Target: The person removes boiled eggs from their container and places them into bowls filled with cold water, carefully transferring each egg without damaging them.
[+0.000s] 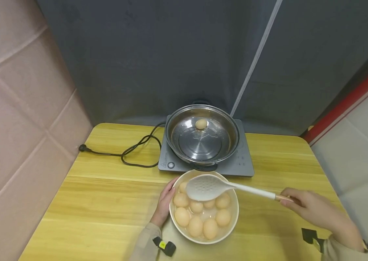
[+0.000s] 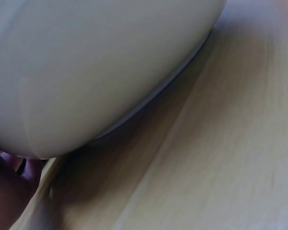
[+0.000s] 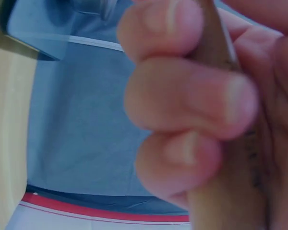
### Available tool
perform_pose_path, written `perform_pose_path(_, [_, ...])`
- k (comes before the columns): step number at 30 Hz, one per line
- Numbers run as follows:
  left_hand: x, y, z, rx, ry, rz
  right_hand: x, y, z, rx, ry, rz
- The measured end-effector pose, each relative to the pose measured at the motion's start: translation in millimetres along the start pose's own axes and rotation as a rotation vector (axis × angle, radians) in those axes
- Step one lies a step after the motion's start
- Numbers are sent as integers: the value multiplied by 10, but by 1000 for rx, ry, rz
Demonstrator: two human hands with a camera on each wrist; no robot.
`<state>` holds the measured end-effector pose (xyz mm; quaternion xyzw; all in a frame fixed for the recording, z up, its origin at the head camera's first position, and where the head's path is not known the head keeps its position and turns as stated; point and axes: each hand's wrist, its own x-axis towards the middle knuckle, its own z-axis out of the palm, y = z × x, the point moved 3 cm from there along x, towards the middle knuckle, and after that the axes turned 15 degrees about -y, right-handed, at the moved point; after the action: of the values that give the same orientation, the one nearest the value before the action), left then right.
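Observation:
A cream bowl (image 1: 233, 224) holds several brown eggs (image 1: 195, 225) in clear liquid. My left hand (image 1: 164, 202) grips the bowl at its left side. In the left wrist view the bowl's outer wall (image 2: 105, 62) fills the upper left, with part of the hand (image 2: 12, 191) below it. My right hand (image 1: 311, 206) holds a white slotted spoon (image 1: 205, 187) by its wooden handle end. The spoon's perforated head hangs over the far part of the bowl, hiding some eggs. Up close, the right wrist view shows curled fingers around the wooden handle (image 3: 228, 191).
Behind the bowl, a steel pan (image 1: 200, 143) with one egg (image 1: 201, 124) and some water sits on a grey induction cooktop (image 1: 246, 163). Its black power cord (image 1: 135, 145) runs left across the wooden table (image 1: 105, 206). A dark panel (image 1: 158, 54) stands behind.

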<state>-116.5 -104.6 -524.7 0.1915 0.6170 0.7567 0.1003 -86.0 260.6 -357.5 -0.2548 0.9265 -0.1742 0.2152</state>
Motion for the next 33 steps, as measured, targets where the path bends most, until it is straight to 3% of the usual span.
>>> perform_pose_path(7, [-3, -5, -12, -5, 16, -14, 143, 65, -344, 85, 35, -64])
perform_pose_path(13, [-8, 8, -27, 5, 21, -4, 526, 136, -748, 48, 121, -125])
perform_pose_path(23, [10, 1, -5, -9, 17, -6, 1197, 235, -1149, -150, 184, 155])
perform_pose_path(28, [11, 1, 9, -6, 15, -6, 1406, 253, -1241, -247, 209, 196])
perform_pose_path(33, [8, -2, 7, -14, 6, 3, 1543, 294, -1258, -270, 210, 215])
